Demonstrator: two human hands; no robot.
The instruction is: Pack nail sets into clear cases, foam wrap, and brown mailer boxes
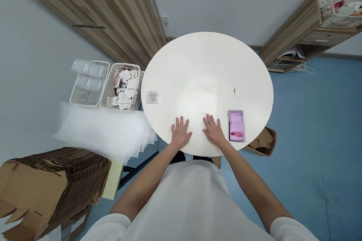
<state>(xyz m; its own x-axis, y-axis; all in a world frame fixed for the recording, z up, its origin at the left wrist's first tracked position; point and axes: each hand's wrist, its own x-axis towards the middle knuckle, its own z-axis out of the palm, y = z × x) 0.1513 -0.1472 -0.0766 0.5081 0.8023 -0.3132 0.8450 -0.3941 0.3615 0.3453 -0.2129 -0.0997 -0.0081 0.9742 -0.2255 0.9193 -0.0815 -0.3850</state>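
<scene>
Both of my hands lie flat, palms down, on the near edge of a round white table (209, 64). My left hand (180, 132) has its fingers spread and holds nothing. My right hand (213, 129) is also spread flat and empty, just left of a phone (236, 125) with a pink screen. A small clear plastic box (152, 98) rests near the table's left edge, well apart from my left hand.
Left of the table, two white baskets stand on a side table: one (89, 82) with clear plastic boxes, one (124, 86) with paper cards. White foam sheets (104, 131) and flattened cardboard boxes (51, 184) lie nearer. A cardboard box (263, 143) sits on the blue floor at right.
</scene>
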